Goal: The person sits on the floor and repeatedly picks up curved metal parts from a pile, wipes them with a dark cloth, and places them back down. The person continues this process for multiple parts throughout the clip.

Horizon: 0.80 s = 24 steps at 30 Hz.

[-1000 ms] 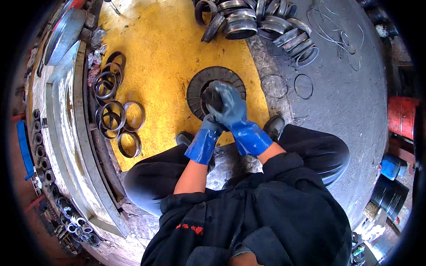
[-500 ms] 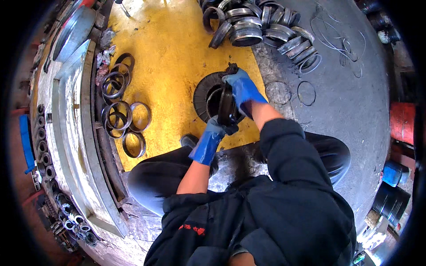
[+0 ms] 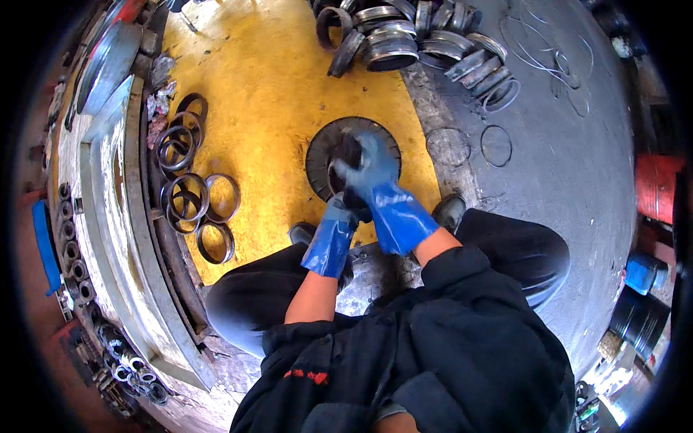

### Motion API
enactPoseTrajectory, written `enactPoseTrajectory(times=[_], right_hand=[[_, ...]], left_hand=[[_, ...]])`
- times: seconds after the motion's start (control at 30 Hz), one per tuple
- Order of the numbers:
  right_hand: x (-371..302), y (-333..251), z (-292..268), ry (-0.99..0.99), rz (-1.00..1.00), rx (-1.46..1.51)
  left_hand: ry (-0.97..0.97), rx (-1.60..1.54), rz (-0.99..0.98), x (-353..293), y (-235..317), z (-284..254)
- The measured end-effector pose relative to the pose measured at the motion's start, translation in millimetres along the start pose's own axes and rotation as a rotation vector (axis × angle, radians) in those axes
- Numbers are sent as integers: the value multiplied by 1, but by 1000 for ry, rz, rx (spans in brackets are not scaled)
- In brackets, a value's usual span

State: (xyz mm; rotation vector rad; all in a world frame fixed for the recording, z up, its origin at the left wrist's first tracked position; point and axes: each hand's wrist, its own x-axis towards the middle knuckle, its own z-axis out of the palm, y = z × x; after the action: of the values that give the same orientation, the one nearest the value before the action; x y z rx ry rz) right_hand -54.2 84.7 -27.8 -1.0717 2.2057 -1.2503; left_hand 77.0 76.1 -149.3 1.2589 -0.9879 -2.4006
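Both my hands wear blue rubber gloves and are close together over a round black ribbed disc on the yellow floor. My left hand is closed at the near edge of a dark metal ring, mostly hidden by the gloves. Across the ring from it, my right hand is smeared by motion, its fingers over the ring's upper part. A dark patch shows beside those fingers; whether it is ring or a wad of rag I cannot tell.
Several thin metal rings lie on the yellow floor at left, beside a long metal frame. Thicker rings are heaped at the far side. Two thin hoops and tangled wire lie on the grey floor at right.
My right hand has come nearer and turned over the ring, now blurred. The dark wad it held at the far side no longer shows clearly. The ring looks tipped and more covered.
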Motion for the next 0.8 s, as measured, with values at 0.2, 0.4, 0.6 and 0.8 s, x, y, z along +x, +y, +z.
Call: enactPoseTrajectory(times=[0.2, 0.4, 0.6, 0.8], right_hand=[[75, 89, -17, -364, 450, 516], [30, 83, -16, -194, 504, 954], [55, 152, -114, -364, 677, 731], [70, 59, -205, -415, 393, 382]], left_hand=[[-2, 483, -16, -37, 39, 38], [-8, 8, 9, -11, 1, -2], [106, 230, 166, -19, 50, 39], [109, 601, 247, -93, 158, 56]])
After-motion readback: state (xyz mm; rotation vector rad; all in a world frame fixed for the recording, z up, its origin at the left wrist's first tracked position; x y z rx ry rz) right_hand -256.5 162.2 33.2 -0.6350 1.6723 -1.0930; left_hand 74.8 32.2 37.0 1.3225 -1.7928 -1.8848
